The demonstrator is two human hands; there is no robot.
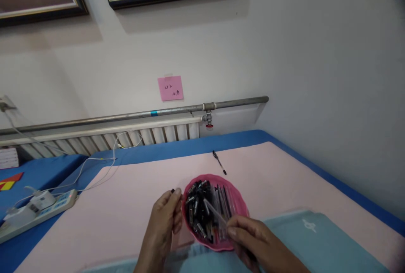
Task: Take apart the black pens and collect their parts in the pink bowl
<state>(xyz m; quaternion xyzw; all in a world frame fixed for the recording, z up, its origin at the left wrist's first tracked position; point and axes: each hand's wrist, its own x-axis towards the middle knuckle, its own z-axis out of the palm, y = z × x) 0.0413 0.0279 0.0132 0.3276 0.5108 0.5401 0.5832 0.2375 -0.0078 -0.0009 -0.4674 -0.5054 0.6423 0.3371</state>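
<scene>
A pink bowl (pixel 238 200) stands on the pink cloth near me, filled with several black pen caps and clear pen barrels. My left hand (pixel 164 222) is at the bowl's left rim, fingers pinched on a small black pen part (pixel 172 190). My right hand (pixel 253 239) is at the bowl's lower right rim, fingers closed on a clear pen barrel (pixel 214 212) that slants up over the bowl's contents. A finished black pen (pixel 219 162) lies alone on the cloth beyond the bowl.
A white power strip (pixel 38 209) with plugs and cables lies at the left on the blue cover. A radiator (pixel 133 138) and pipe run along the wall. A pink sticky note (pixel 170 87) hangs on the wall. A light blue cloth (pixel 316 239) covers the near edge.
</scene>
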